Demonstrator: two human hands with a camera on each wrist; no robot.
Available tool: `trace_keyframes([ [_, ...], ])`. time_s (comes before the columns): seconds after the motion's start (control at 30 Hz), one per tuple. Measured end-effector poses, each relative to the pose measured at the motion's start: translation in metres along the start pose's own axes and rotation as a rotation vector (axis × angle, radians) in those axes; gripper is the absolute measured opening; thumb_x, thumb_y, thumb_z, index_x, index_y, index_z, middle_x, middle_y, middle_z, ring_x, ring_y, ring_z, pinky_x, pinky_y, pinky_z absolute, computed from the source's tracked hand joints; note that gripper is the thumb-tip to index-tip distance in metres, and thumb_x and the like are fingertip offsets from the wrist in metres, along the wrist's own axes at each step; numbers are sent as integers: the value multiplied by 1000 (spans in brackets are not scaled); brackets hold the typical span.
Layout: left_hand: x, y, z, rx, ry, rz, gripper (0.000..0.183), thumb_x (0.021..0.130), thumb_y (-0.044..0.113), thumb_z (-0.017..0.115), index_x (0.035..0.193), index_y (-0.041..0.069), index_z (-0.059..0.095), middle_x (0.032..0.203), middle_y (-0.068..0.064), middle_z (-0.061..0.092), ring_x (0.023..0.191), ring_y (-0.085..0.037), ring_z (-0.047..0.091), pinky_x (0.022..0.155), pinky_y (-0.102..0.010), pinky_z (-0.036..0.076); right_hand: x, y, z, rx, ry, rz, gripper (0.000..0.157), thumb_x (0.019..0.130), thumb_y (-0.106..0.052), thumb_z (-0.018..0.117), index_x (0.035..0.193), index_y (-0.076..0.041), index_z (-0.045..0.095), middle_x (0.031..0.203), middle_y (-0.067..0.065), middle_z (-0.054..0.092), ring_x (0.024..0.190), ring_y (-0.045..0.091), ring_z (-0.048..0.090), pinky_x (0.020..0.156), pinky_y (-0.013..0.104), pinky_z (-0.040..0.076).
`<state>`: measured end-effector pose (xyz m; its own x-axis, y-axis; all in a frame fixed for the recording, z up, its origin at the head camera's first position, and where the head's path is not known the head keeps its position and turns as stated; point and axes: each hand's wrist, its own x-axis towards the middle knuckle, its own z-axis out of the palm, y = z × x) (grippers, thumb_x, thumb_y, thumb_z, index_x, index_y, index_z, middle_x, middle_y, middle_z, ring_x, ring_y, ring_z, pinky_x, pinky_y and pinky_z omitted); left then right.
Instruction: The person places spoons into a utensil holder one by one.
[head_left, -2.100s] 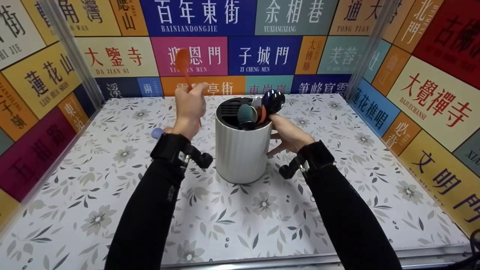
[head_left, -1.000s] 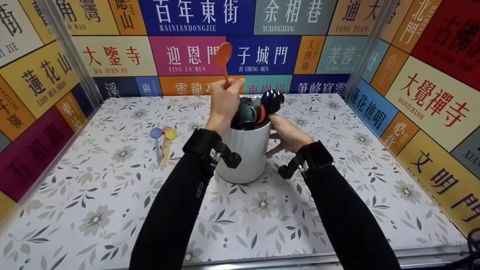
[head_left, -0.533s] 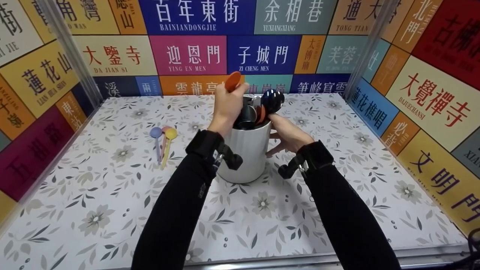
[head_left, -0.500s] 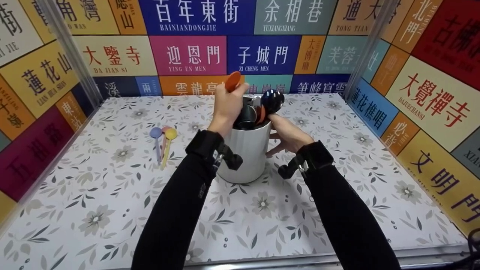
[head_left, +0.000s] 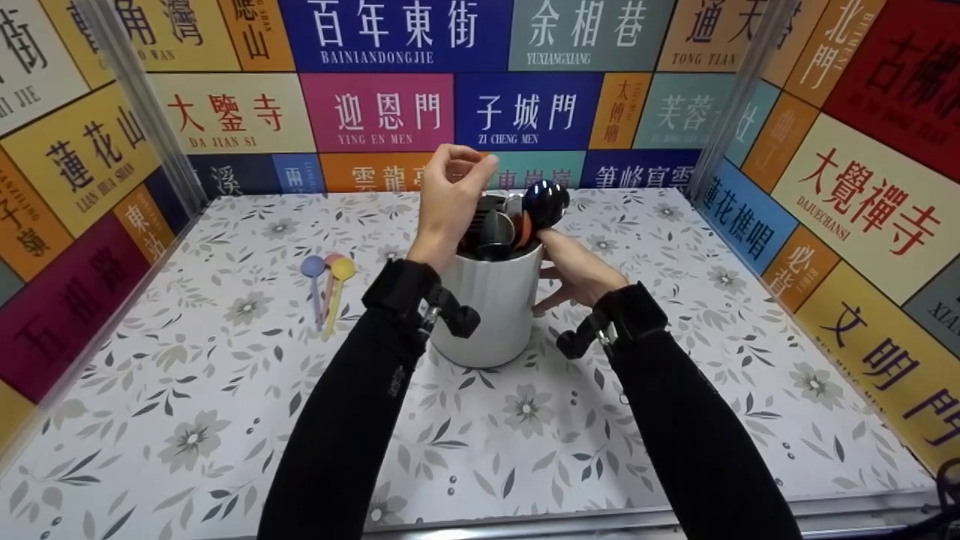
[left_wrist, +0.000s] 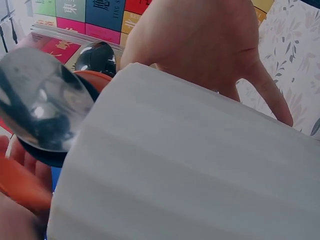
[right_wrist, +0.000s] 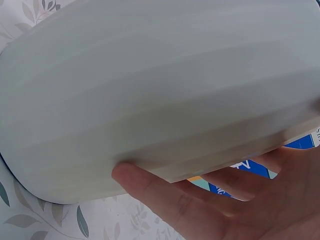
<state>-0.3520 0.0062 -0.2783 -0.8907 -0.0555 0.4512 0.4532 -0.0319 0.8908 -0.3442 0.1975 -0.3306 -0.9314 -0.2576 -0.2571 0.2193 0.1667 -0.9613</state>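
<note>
A tall white utensil holder (head_left: 491, 315) with a black slotted top stands mid-table. My left hand (head_left: 450, 199) is above its left rim, the fingers curved loosely and the thumb apart from them. An orange spoon (left_wrist: 22, 187), blurred in the left wrist view, sits low at the rim between these fingers and thumb; the head view hides it behind the hand. My right hand (head_left: 581, 266) holds the holder's right side, its fingers spread along the wall. In the holder stand a shiny dark spoon (head_left: 546, 201), another orange utensil (head_left: 523, 229) and a dark rounded utensil (head_left: 496, 232).
To the left on the flowered tabletop (head_left: 525, 450) lie a blue spoon (head_left: 313, 268), a yellow spoon (head_left: 342, 268) and a pink one partly beneath. Walls with coloured sign panels (head_left: 379, 112) enclose the back and both sides.
My left hand brought the orange spoon rightward from the table's left part to the holder and lowered it. The spoon's bowl no longer shows above the hand, whose fingers have loosened. The right hand stays.
</note>
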Motion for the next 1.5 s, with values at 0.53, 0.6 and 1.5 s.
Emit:
trace_keyframes([
  [0.53,1,-11,-28,80,-21,3,55,104,35,60,151,8,50,138,-13,59,129,-22,55,108,-33,43,1,0,0,0,-5,-1,52,111,-43,32,151,-13,44,160,14,38,148,46,34,85,68,56],
  [0.6,1,-15,-36,102,-9,28,51,105,31,60,148,5,53,133,-13,62,124,-23,58,105,-33,45,1,0,0,-1,-10,-4,53,111,-44,32,152,-13,45,161,14,38,148,46,34,85,68,56],
  [1.5,-9,-84,-149,799,118,-159,40,94,16,60,127,-6,65,122,-26,61,113,-39,56,99,-50,44,1,0,-1,-19,-21,-9,55,111,-47,35,154,-14,44,161,15,38,148,46,35,87,67,55],
])
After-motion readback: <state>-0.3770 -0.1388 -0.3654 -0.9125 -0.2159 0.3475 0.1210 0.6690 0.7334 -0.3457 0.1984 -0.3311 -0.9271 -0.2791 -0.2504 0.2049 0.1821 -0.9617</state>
